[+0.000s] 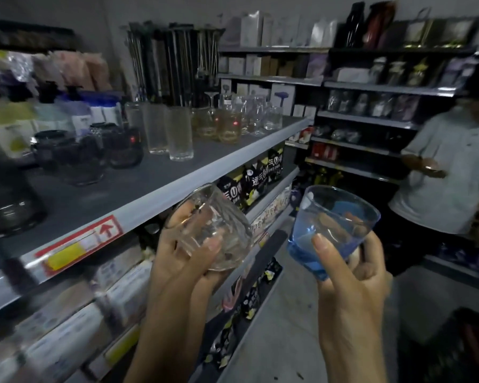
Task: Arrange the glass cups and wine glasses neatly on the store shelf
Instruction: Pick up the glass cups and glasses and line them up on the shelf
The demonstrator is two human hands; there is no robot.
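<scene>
We see a clear glass cup, glossy and faceted, a smooth blue-tinted glass cup, and a matt grey shelf with a glossy plastic price strip.

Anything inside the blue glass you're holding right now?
The blue glass in the right hand looks empty; only fingers wrapped behind it show through. Its thick base hides the palm below.

One head-worn wide-angle view, looking forward and a little down along a store aisle; the shelf runs close on the left, receding toward the far wall; both hands sit near the lens at lower centre; edges bend and blur.
</scene>
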